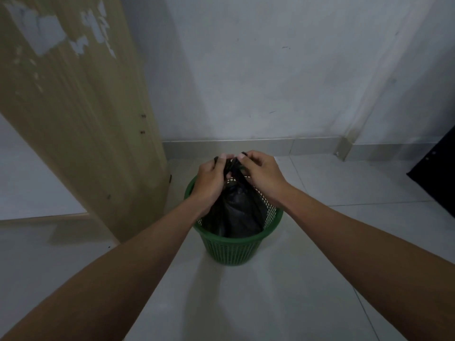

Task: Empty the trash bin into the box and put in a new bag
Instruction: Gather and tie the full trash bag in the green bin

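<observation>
A green plastic mesh trash bin [231, 249] stands on the tiled floor in the middle of the view. Inside it sits a black trash bag [236, 210], its top gathered into a bunch above the rim. My left hand [211, 180] grips the gathered top from the left. My right hand [258, 173] pinches the same bunch from the right, fingertips touching the plastic. Both hands meet just above the bin's far rim. The bag's contents are hidden. No box is in view.
A tall wooden panel [81, 114] with peeled patches leans close to the bin's left side. A white wall [270, 70] with a skirting strip runs behind the bin. A black flat object [435, 175] stands at the right edge. Pale floor tiles [246, 303] surround the bin.
</observation>
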Demonstrator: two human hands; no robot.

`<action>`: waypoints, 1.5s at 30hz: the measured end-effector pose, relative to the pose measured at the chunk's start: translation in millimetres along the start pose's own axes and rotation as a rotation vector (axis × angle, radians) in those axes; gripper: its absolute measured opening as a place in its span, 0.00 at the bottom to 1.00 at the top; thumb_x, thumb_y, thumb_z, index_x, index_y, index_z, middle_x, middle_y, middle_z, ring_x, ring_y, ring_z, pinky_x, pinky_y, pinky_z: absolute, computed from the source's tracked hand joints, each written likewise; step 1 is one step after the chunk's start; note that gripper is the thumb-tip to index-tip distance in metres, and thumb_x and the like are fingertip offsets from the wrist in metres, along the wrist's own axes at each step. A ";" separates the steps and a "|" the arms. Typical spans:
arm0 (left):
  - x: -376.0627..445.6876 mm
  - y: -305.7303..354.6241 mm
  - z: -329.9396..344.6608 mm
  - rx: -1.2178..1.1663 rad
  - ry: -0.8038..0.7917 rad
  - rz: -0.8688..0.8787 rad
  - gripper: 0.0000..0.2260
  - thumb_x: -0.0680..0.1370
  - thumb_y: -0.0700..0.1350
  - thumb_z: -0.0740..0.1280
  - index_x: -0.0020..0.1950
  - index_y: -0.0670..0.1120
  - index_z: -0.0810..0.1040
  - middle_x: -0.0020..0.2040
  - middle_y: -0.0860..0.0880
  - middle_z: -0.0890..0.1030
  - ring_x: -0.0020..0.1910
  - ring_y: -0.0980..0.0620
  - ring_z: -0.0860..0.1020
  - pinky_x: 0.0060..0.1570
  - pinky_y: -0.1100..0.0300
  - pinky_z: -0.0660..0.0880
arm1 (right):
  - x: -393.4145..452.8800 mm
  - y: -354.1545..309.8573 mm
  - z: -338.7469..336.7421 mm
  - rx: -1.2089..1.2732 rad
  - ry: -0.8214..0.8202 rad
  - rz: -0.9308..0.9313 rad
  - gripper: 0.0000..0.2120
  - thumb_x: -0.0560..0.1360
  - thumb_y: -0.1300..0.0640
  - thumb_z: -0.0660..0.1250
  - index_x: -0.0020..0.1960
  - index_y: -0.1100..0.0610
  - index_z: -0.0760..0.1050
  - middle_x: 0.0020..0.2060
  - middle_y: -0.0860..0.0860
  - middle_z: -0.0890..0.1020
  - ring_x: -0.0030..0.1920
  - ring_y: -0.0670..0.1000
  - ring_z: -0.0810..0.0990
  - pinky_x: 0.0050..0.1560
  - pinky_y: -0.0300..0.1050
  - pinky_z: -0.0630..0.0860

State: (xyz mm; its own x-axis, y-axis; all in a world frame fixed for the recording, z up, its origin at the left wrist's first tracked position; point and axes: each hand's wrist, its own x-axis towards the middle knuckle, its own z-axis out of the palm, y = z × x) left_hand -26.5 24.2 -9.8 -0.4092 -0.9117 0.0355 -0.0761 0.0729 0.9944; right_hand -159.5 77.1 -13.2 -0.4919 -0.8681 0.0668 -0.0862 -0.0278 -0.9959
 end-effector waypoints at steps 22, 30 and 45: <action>-3.0 14.7 -14.2 -0.164 -0.212 -0.268 0.12 0.83 0.43 0.63 0.58 0.40 0.84 0.54 0.40 0.86 0.51 0.47 0.85 0.48 0.60 0.81 | -16.3 -16.6 -17.2 -0.347 -0.186 -0.159 0.14 0.74 0.49 0.78 0.41 0.61 0.86 0.44 0.54 0.87 0.44 0.49 0.86 0.48 0.41 0.80; 8.4 -3.6 -23.8 0.428 0.034 0.017 0.13 0.83 0.47 0.64 0.46 0.45 0.85 0.43 0.47 0.85 0.44 0.49 0.81 0.40 0.62 0.71 | -7.6 -20.5 -40.4 -0.507 -0.281 -0.095 0.10 0.77 0.52 0.74 0.39 0.56 0.87 0.61 0.50 0.80 0.62 0.48 0.79 0.64 0.43 0.70; 9.6 -24.1 -56.6 1.397 0.024 0.434 0.09 0.80 0.47 0.65 0.50 0.51 0.86 0.47 0.47 0.83 0.51 0.40 0.78 0.45 0.51 0.67 | -12.8 -9.9 -82.1 -1.108 -0.440 -0.139 0.10 0.75 0.48 0.75 0.44 0.54 0.88 0.75 0.54 0.69 0.76 0.55 0.61 0.74 0.55 0.64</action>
State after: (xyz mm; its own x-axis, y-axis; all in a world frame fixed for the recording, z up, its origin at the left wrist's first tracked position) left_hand 22.8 -9.2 -27.9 -0.6156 -0.7217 0.3165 -0.7603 0.6496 0.0025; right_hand -223.5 129.3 0.9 -0.1000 -0.9924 -0.0722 -0.9198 0.1199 -0.3737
